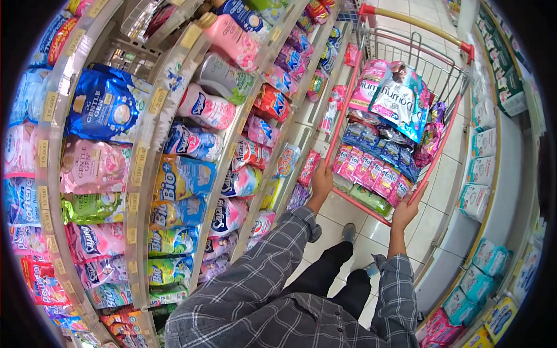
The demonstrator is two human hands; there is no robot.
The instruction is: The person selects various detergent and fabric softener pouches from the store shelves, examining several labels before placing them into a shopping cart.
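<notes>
A shopping cart with a red rim stands in front of me. My left hand is closed around its rim at the near left corner. On the near right corner, my right hand grips the same rim. Inside the cart lie pink Molto packs in a row and blue packs behind them. A large Downy pouch rests on top, beside a pink pouch. Green packs sit at the near end, and purple-pink packs lean along the right side.
Shelves on the left hold Gentle Gen pouches, Bio packs, Sayang packs and bottles. The right shelves carry teal-and-white packs. Between them runs a tiled floor. The cart's yellow handle is at its far end.
</notes>
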